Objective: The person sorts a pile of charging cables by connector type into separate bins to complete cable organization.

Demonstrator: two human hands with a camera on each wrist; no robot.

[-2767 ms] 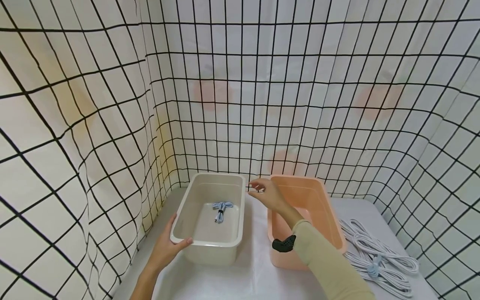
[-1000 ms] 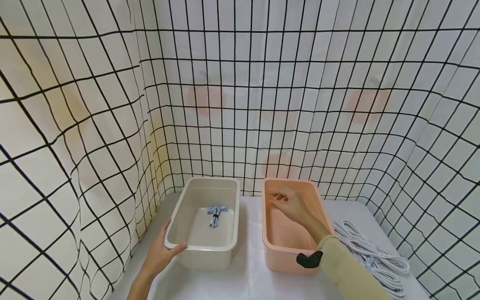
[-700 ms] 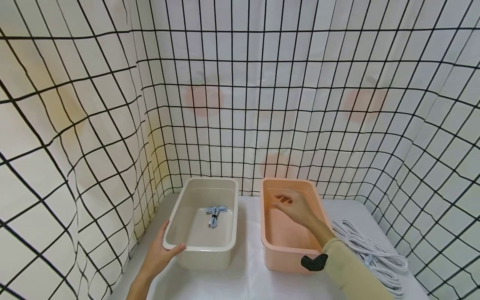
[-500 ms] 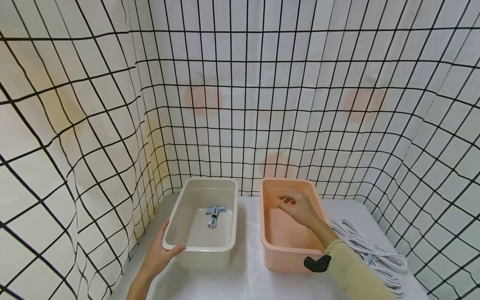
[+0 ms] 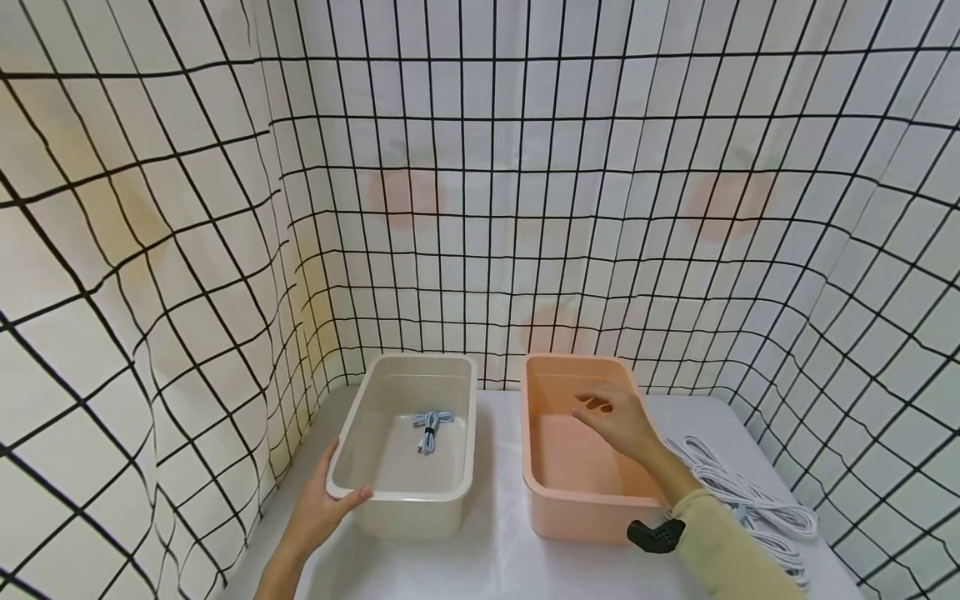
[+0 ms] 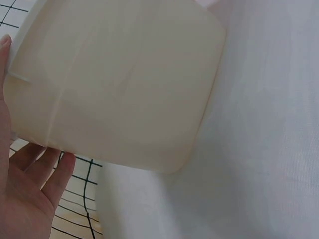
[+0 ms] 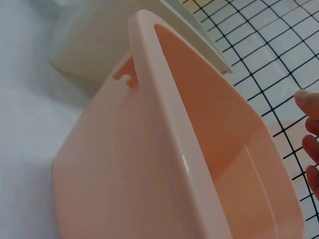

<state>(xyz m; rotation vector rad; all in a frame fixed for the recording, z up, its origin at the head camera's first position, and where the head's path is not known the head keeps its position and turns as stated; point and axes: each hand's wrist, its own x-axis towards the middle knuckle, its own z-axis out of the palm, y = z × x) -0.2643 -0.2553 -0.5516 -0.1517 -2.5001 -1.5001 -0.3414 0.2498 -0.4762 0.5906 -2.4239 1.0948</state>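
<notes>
My left hand (image 5: 318, 508) grips the near left corner of a cream plastic bin (image 5: 397, 497), thumb over the rim and fingers against the outer wall (image 6: 124, 89). On that bin's floor lies a small bundled light-blue cable (image 5: 430, 429) with a dark tie round its middle. My right hand (image 5: 618, 417) hovers over a peach plastic bin (image 5: 577, 518), fingers loosely bent and nothing between them. In the right wrist view its fingertips (image 7: 311, 144) show at the edge, apart from the bin. No object shows inside the peach bin.
Several coiled white cables (image 5: 750, 500), one bundle with a light-blue tie, lie right of the peach bin, partly behind my right sleeve (image 5: 727, 542). A black wire grid (image 5: 491, 208) encloses the white table (image 5: 495, 550) at the back and sides.
My right hand has moved from between the two bins to over the peach bin, then slightly further right. The left hand stays on the cream bin, and the blue cable lies as before.
</notes>
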